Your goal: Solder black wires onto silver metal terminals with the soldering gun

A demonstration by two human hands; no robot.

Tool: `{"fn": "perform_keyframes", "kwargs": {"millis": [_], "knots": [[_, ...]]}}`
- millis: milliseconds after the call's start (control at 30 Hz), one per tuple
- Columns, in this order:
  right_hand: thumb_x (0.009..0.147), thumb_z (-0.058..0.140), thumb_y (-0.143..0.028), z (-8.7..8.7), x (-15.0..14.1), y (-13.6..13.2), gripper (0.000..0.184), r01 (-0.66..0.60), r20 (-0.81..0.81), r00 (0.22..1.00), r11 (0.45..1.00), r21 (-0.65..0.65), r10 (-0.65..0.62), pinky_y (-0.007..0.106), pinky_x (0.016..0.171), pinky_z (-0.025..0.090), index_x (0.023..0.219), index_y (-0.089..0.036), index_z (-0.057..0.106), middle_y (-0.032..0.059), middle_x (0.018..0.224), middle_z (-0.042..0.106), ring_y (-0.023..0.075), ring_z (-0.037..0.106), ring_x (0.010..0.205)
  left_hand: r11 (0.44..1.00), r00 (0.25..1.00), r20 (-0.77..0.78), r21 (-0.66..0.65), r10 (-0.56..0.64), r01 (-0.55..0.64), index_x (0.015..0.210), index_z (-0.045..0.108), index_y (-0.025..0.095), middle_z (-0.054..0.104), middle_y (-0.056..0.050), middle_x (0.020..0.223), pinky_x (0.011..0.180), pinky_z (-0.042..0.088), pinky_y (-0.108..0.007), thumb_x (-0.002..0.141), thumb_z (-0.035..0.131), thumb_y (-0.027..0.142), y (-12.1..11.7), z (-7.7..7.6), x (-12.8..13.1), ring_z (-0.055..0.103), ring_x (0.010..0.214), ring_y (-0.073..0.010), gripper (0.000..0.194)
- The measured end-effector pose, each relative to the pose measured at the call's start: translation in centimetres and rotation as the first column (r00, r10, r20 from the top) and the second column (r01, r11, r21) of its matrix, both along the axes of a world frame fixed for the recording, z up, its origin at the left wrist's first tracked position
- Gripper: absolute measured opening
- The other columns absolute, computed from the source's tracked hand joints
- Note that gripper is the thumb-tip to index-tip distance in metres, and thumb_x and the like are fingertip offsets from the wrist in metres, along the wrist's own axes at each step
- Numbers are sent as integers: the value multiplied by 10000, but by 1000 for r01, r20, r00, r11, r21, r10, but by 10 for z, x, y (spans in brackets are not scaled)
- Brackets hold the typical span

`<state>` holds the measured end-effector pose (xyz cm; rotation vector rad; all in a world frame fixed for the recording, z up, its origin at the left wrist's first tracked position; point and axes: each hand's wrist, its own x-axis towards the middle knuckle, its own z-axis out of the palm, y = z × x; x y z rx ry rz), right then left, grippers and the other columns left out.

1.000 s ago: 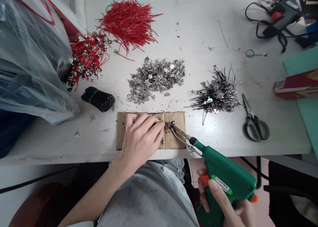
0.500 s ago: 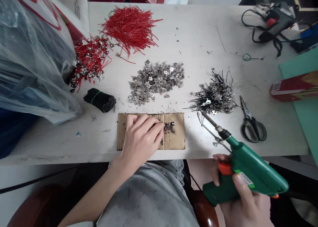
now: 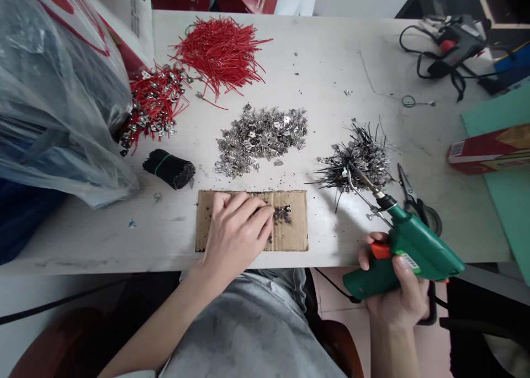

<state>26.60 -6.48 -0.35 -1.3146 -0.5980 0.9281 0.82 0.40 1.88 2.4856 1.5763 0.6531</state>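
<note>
My left hand [image 3: 238,223] rests closed on a scorched piece of cardboard [image 3: 296,237], its fingertips pinched at the start of a short black wire. The wire runs right to a small metal terminal [image 3: 287,208] lying on the burnt patch; most of the wire is hidden under my fingers. My right hand [image 3: 399,289] grips a green soldering gun [image 3: 430,245] by its handle, a finger by the orange trigger. The gun's tip and its thin feed tube point up and left, over the edge of a pile of black wires with metal terminals [image 3: 364,154].
Loose metal terminals [image 3: 265,135] are heaped behind the cardboard. A banded black wire bundle [image 3: 169,168], red wires [image 3: 221,52] and a plastic bag [image 3: 62,102] lie leftward. Scissors [image 3: 414,196] lie partly behind the gun; a red box [image 3: 488,149] is farther right.
My right hand has lifted the soldering gun up and slightly left, bringing its tip over the black wire pile. My left hand stays in place on the cardboard.
</note>
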Motion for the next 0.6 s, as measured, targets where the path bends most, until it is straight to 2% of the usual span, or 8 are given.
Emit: {"fn": "perform_keyframes", "kwargs": {"millis": [233,467,600], "knots": [[846,701,-238,-1,-2,0,324,-25,-4,1000,999,23,25,230,387,372,1164,-178,690,132,986,682,232,639,791,1000,1000,-13,-5,4,-4,887,693,202,754,-10,901,780,363,-437,930,612,133,0,0,0,638,855,-209,115],[839,707,-244,-4,3,-4,346,-50,-55,997,999,7,50,218,377,368,1180,-189,677,133,991,679,254,665,838,1000,1000,-24,-23,12,-12,907,691,202,747,-6,914,784,357,-440,938,606,147,-1,1,-1,632,865,-212,106],[836,699,-280,1,8,-8,296,-126,-124,985,991,-46,119,209,350,335,1113,-177,707,149,927,685,250,664,748,999,1000,9,-42,18,-17,914,684,197,741,-10,916,785,360,-434,946,593,146,0,2,-1,633,852,-211,109]]}}
